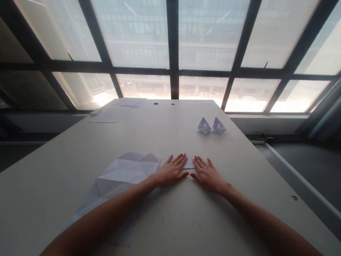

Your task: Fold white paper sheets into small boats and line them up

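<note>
A small folded piece of white paper (189, 164) lies flat on the white table (170, 132), between my two hands. My left hand (172, 171) rests flat with its fingers stretched over the paper's left side. On the right side, my right hand (207, 175) lies palm down, its fingertips on the paper's edge. Both thumbs point inward, close to each other just below the paper. The parts of the paper under my fingers are hidden. Beside and partly beneath my left forearm is a large creased sheet of paper (125, 168).
Two folded paper boats (204, 125) stand side by side beyond my right hand. Several flat white sheets (109, 114) lie at the table's far left, near the windows (141, 85). A grey curtain (334, 102) hangs at the right.
</note>
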`<state>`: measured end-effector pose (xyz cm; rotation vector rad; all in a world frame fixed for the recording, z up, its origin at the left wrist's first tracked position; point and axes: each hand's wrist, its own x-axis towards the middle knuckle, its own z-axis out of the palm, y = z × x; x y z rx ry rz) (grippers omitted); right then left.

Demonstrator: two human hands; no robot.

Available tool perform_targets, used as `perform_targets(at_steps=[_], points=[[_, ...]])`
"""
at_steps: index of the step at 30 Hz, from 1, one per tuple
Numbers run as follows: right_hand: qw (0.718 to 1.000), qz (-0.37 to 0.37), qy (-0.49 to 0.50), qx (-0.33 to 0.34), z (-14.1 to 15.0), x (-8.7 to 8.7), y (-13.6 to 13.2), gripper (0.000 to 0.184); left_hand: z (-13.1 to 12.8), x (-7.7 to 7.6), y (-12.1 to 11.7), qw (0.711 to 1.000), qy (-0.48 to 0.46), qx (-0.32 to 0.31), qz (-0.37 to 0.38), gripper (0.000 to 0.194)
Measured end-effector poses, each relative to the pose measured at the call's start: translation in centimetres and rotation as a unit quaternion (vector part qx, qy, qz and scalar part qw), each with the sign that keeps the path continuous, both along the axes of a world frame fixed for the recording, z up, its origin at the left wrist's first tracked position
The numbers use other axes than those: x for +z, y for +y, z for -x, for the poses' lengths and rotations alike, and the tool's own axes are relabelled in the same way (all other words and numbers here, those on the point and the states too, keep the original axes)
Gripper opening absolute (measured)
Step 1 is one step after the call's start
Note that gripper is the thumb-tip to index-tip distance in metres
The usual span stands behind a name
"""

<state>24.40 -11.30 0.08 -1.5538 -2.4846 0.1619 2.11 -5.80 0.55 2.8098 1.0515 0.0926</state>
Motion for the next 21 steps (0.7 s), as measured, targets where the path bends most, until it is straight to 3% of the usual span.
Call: perform_targets(at_steps=[8,15,21], points=[[0.996,0.005,0.053,-0.069,0.2,0.1,0.4,0.056,-0.3,0.4,-0.4,0.997,-0.022,0.054,-0.045,0.058],[0.986,-0.024,0.156,-0.055,-0.3,-0.2,1.0,0.039,-0.7,2.1,-1.2,0.990,-0.024,0.055,-0.130,0.046],[0.961,-0.070,0.266,-0.040,-0.5,-0.6,1.5,0.034,-0.7,2.3,-1.1,0.993,-0.056,0.038,-0.092,0.037]])
